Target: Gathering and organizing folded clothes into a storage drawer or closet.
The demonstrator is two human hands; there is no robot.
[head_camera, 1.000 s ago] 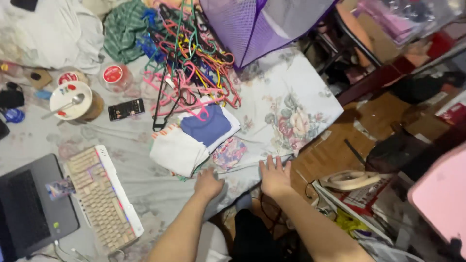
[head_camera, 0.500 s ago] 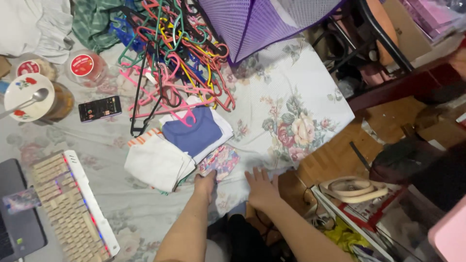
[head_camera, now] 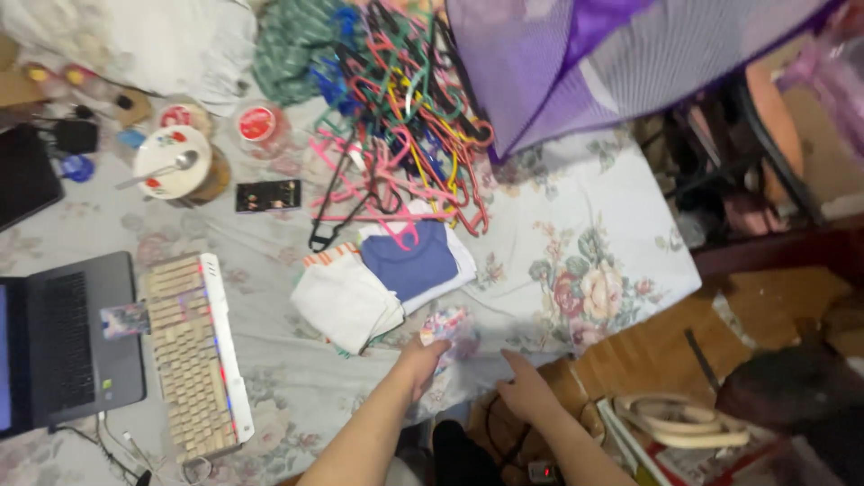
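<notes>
The left hand point(head_camera: 421, 360) holds a small patterned cloth point(head_camera: 447, 329), with the fingers closed on its lower edge; the cloth is lifted a little from the floral sheet point(head_camera: 576, 225) and sits just below and to the right of the folded pile point(head_camera: 382, 274). The right hand point(head_camera: 526, 389) rests to the right of the cloth, near the sheet's edge, with the fingers stretched forward and holding nothing; whether it touches the sheet I cannot tell. The folded pile lies on the sheet, with a white piece point(head_camera: 346, 301) at its left and a blue piece point(head_camera: 409, 261) at its right. Just above the pile there is a heap of hangers point(head_camera: 405, 117) in pink, red, green and black, and one pink hanger lies over the top of the blue piece. Up and to the right of the pile stands a purple mesh basket point(head_camera: 576, 63). Left of the pile lies a keyboard point(head_camera: 191, 355), and further left a laptop point(head_camera: 67, 346). Up and to the left of the pile lies a phone point(head_camera: 268, 195), and beyond it a bowl point(head_camera: 171, 162) with a spoon point(head_camera: 162, 168) on it, beside a jar point(head_camera: 256, 126) with a red lid. Right of the pile, beyond the sheet's edge, the wooden floor point(head_camera: 765, 301) shows.
</notes>
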